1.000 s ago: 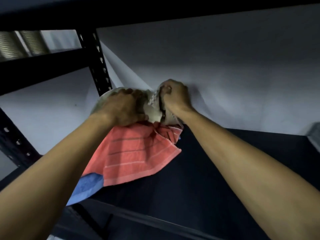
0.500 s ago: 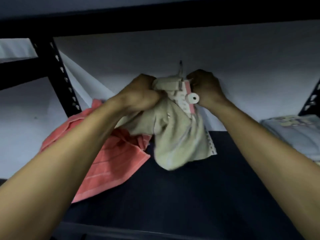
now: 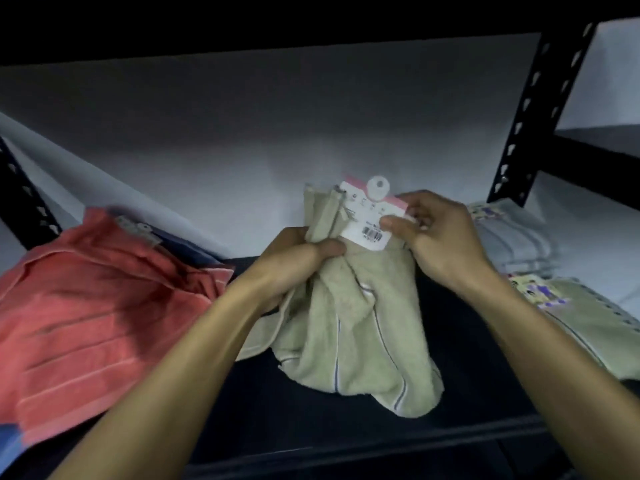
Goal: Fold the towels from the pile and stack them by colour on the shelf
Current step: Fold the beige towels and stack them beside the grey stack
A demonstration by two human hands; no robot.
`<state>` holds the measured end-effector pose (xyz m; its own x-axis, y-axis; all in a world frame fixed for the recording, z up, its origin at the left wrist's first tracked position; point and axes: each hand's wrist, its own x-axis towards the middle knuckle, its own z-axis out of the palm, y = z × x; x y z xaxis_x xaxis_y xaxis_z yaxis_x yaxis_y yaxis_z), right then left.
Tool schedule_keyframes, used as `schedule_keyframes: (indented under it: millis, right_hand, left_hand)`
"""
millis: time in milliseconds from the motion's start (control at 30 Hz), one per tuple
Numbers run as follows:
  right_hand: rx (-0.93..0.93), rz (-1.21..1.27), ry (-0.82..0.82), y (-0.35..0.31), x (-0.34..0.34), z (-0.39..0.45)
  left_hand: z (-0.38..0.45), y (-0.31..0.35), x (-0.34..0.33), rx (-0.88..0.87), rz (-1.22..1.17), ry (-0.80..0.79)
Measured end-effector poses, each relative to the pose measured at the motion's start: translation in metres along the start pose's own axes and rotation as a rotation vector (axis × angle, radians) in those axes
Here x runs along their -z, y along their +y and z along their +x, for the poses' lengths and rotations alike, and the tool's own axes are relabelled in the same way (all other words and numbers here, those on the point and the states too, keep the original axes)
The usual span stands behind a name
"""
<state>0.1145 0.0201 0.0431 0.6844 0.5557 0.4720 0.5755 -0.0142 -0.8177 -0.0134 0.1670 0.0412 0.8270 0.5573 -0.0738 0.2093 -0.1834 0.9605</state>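
Beige striped terry towel bunched over dark shelf; left hand grips its top edge, right hand pinches white-and-pink cardboard tag.

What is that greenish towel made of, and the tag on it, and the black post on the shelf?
Beige-green towel: looks like soft terry cloth, fuzzy and matte, drooping in folds. Tag: probably stiff printed card, flat with a barcode; its round white clip looks like plastic. Black post: likely painted metal, straight with punched holes.

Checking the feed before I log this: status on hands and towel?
Left hand grips beige towel. Right hand pinches its tag. Towel unfolded, bunched over shelf. Nothing in the way.
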Motion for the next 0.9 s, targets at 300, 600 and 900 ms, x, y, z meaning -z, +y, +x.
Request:
schedule_keyframes:
  millis: [300, 600, 900]
  right_hand:
    - [0.353, -0.376, 0.046, -0.081, 0.034, 0.050]
    - [0.106, 0.137, 0.061, -0.058, 0.029, 0.055]
    - [-0.160, 0.314, -0.050, -0.009, 0.017, 0.006]
  left_hand:
    - [-0.001, 0.021, 0.016, -0.388, 0.019, 0.096]
    - [0.008, 0.038, -0.002, -0.313, -0.343, 0.035]
    - [0.008, 0.034, -0.016, -0.267, -0.407, 0.037]
